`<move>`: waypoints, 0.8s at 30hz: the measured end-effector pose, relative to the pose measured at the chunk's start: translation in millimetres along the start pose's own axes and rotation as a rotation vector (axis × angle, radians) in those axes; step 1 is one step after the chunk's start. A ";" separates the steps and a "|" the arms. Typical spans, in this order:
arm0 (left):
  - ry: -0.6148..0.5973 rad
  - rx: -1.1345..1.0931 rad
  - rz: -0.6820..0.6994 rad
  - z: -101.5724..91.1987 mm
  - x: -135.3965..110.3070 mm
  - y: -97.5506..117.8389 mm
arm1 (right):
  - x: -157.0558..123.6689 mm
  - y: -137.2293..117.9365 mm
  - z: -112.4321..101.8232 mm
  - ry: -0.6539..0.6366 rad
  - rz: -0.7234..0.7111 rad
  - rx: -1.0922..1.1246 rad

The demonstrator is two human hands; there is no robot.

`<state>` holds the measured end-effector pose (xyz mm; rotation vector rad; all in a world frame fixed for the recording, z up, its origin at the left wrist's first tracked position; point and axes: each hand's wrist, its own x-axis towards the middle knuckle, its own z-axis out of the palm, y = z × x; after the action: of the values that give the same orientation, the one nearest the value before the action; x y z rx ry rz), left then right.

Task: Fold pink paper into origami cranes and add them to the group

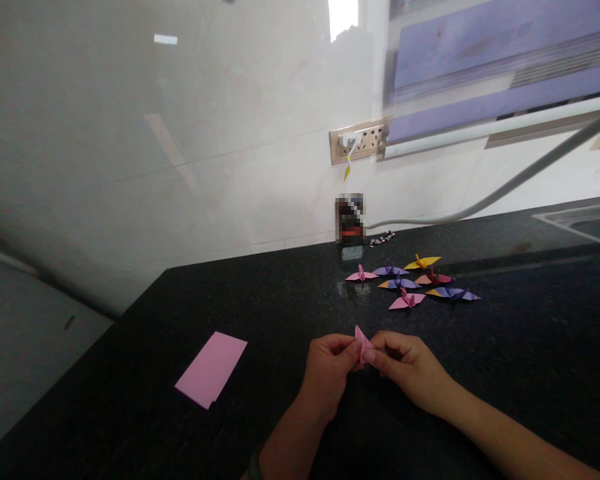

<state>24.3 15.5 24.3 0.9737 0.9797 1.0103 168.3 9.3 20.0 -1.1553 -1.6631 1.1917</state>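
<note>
Between my two hands is a small piece of folded pink paper (pixel 361 343), its pointed tip sticking up. My left hand (pixel 329 367) pinches its left side between thumb and fingers. On the right side, my right hand (pixel 405 363) grips it in the same way, thumb in front. The fingers hide the lower part of the paper. Beyond the hands sit several folded paper cranes, among them a pink crane (pixel 407 300), a yellow crane (pixel 422 262) and a purple crane (pixel 453 293).
A pink paper stack (pixel 213 370) lies to the left on the black countertop (pixel 260 293). Against the wall stands a blurred-out upright object (pixel 351 220) with a white cable. A wall socket (pixel 357 142) is above it, and a grey hose (pixel 505 193) runs off to the right.
</note>
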 end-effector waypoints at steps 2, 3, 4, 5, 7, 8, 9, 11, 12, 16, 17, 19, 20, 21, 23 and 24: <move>0.005 0.028 -0.014 0.2 0.0 -0.4 | 0.9 0.0 -2.1 -0.043 0.068 0.058; 0.004 0.041 -0.021 0.5 0.1 -0.7 | 1.5 -0.1 -3.1 -0.059 0.096 0.081; 0.001 0.051 -0.029 0.8 0.2 -1.1 | 2.0 -0.3 -4.1 -0.066 0.120 0.104; -0.003 0.056 -0.036 1.3 0.3 -1.4 | 2.6 -0.4 -4.9 -0.068 0.142 0.125; -0.011 0.044 -0.047 2.0 0.3 -1.7 | 3.4 -0.3 -6.0 -0.061 0.181 0.175; -0.019 0.031 -0.051 2.2 0.1 -1.6 | 3.6 -0.1 -6.3 -0.054 0.196 0.203; -0.031 0.018 -0.052 2.2 -0.2 -1.5 | 3.7 0.3 -6.5 -0.047 0.208 0.229; -0.067 0.013 -0.051 1.8 -0.9 -1.0 | 3.7 1.3 -6.7 -0.030 0.225 0.269; -0.085 0.021 -0.049 1.3 -1.3 -0.8 | 3.6 1.8 -6.8 -0.018 0.229 0.283; -0.095 0.047 -0.047 -0.7 -1.2 -1.3 | 3.4 2.0 -7.5 -0.011 0.191 0.294; -0.088 0.042 -0.049 -1.0 -0.9 -1.6 | 3.5 1.5 -7.8 -0.022 0.170 0.297; -0.071 0.026 -0.053 -1.3 -0.1 -1.8 | 3.6 0.3 -8.5 -0.037 0.139 0.315; -0.064 0.018 -0.051 -1.2 0.2 -1.8 | 3.6 -0.2 -8.7 -0.040 0.136 0.328; -0.057 0.011 -0.048 -1.1 0.5 -1.8 | 3.7 -0.4 -8.9 -0.043 0.141 0.339; -0.042 -0.008 -0.039 -0.7 0.7 -1.8 | 3.6 -0.2 -9.1 -0.053 0.162 0.335; -0.034 -0.016 -0.034 -0.6 0.8 -1.9 | 3.6 0.1 -9.2 -0.060 0.169 0.319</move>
<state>24.3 15.9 22.2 0.9554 0.9559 0.9683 175.8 15.1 22.6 -1.0811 -1.3737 1.5476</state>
